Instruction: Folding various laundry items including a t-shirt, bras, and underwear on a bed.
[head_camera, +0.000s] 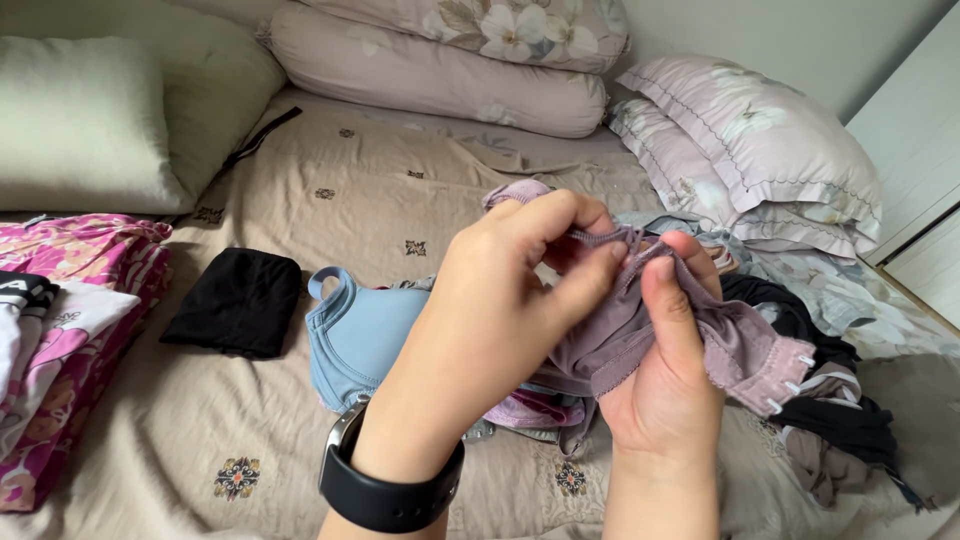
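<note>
- Beige bedsheet (380, 200) with small printed motifs covers the bed, with pillows (760, 140) heaped along the head of it.
- At the far left lies a stack of folded pink floral clothes (70, 330), and beside it a folded black garment (238, 300) sits flat on the sheet.
- A light blue bra (355, 335) rests just behind the left wrist, which wears a black smartwatch (385, 485).
- The left hand (500, 300) pinches the upper edge of a mauve bra (650, 335), held above the bed at centre.
- The right hand (665, 370) grips the same piece from below, thumb pressed on the fabric; both hands are close together, clamped on it.
- To handle it well, I judge the strap should be straightened and the hook end kept from snagging.
- At right sprawls a loose pile of dark clothes (830, 400).
</note>
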